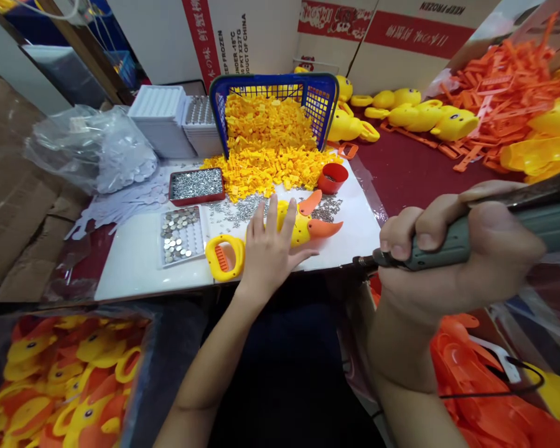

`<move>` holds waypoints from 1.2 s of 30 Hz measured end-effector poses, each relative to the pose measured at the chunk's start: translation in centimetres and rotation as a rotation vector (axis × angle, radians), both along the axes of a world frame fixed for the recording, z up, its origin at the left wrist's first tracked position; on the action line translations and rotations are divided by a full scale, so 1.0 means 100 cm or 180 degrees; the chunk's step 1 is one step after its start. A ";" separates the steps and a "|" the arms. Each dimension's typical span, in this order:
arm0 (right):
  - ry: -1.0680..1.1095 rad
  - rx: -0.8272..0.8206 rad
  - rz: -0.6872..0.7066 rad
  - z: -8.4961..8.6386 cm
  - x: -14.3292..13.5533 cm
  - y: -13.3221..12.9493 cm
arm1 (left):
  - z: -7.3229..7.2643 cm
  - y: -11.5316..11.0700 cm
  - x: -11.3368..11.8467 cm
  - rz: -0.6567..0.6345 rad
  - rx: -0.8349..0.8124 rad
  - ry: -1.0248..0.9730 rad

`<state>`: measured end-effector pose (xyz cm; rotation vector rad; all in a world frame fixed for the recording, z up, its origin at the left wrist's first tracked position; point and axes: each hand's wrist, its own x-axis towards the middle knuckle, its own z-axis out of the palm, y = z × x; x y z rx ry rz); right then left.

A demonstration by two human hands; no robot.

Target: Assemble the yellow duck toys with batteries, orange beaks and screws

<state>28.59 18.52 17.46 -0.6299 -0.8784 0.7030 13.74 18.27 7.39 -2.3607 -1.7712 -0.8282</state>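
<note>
A yellow duck-shaped toy (300, 231) with an orange beak and a ring handle lies on the white board (135, 264). My left hand (268, 246) rests over its middle, fingers spread, hiding part of it. My right hand (448, 249) is wrapped round a green power screwdriver (441, 244), held above the board's right edge with its tip pointing left. Beyond the toy lie small metal parts (249, 210) and a heap of small yellow pieces (270, 168). A red cup (332, 179) stands near the beak.
A blue basket (329, 112) lies tipped behind the yellow pieces. Left are a red tray of screws (196, 185), a tray of metal discs (182, 235) and white stacked trays (156, 118). Orange parts (499, 87) lie right; a box of duck toys (65, 379) sits lower left.
</note>
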 end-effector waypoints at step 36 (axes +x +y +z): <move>-0.0487 -0.0114 -0.0369 -0.022 -0.028 0.029 | 0.002 -0.020 0.005 -0.0222 -0.0094 0.0173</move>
